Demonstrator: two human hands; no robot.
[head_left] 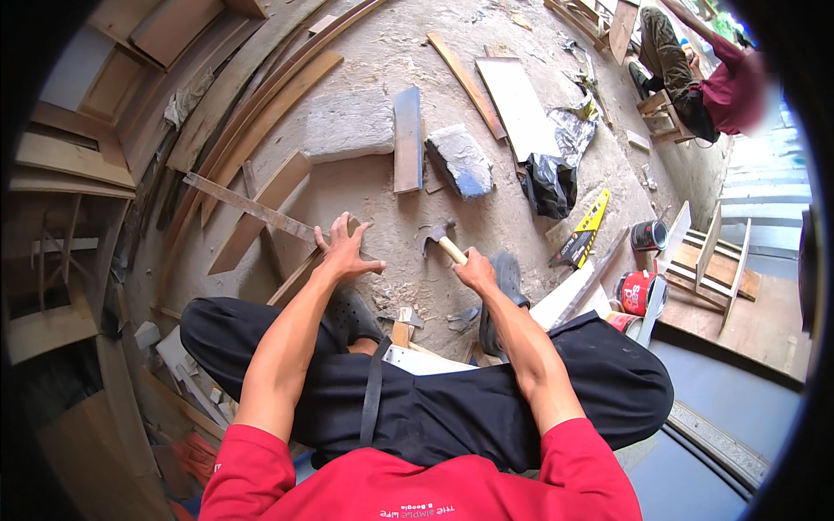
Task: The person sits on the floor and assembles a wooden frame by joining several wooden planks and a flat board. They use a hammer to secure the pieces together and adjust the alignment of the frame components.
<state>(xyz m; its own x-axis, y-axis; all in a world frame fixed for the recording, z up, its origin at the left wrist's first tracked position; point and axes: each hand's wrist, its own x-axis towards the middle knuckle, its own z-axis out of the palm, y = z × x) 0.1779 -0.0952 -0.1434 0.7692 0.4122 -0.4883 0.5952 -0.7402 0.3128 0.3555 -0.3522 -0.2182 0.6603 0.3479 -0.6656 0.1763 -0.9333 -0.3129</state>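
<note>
My right hand (476, 272) is closed round the pale wooden handle of a claw hammer (452, 250), its dark metal head pointing away from me, above the floor. My left hand (344, 252) has its fingers spread, with nothing visibly gripped. Close by its fingertips ends a long narrow wooden strip (248, 207), which crosses a wider plank (259, 215). Another length of wood (297, 278) runs under or beside that hand; whether they touch, I cannot tell. Between my feet stands a small wooden piece with a metal head (403, 328), partly hidden by my legs.
Ahead lie a pale block (349, 126), a short board (407, 139), a chipped block (460, 161) and black plastic (550, 186). At right are a yellow-and-black saw (584, 230), cans (648, 235) and a wooden frame (712, 260). Another person (730, 94) sits farther right.
</note>
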